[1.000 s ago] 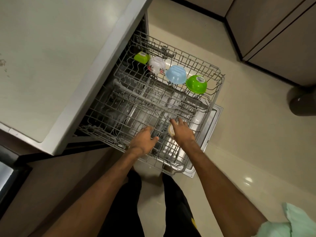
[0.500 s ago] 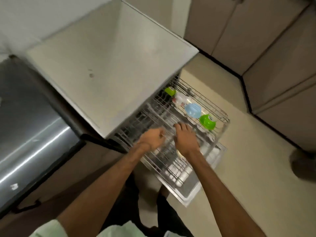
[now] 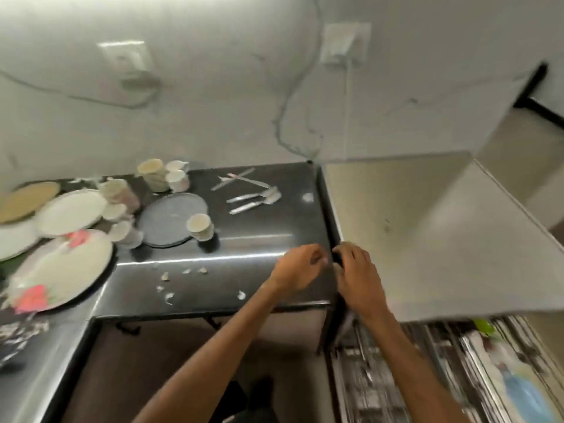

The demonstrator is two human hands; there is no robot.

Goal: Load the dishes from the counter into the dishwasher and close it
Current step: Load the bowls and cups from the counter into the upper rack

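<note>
The dark steel counter [image 3: 256, 236] carries the dishes: a grey plate [image 3: 169, 219], a cup [image 3: 200, 225] on its edge, several white and floral plates [image 3: 65, 267] at the left, stacked cups [image 3: 152, 174] at the back and cutlery [image 3: 253, 198]. My left hand [image 3: 297, 270] hovers over the counter's right end, fingers loosely curled, holding nothing. My right hand [image 3: 357, 273] is beside it at the counter's edge, fingers apart and empty. The pulled-out dishwasher rack [image 3: 427, 377] shows blurred at the lower right, with bowls in it.
The pale top of the dishwasher unit [image 3: 427, 239] stands right of the counter. White scraps [image 3: 169, 288] lie on the counter's front. Wall sockets [image 3: 345, 44] with hanging cables are behind. The whole view is motion-blurred.
My view has swung up and left from the rack to the counter. Both hands have lifted out of the rack to the counter's right end, and the right hand's pale object is no longer visible.
</note>
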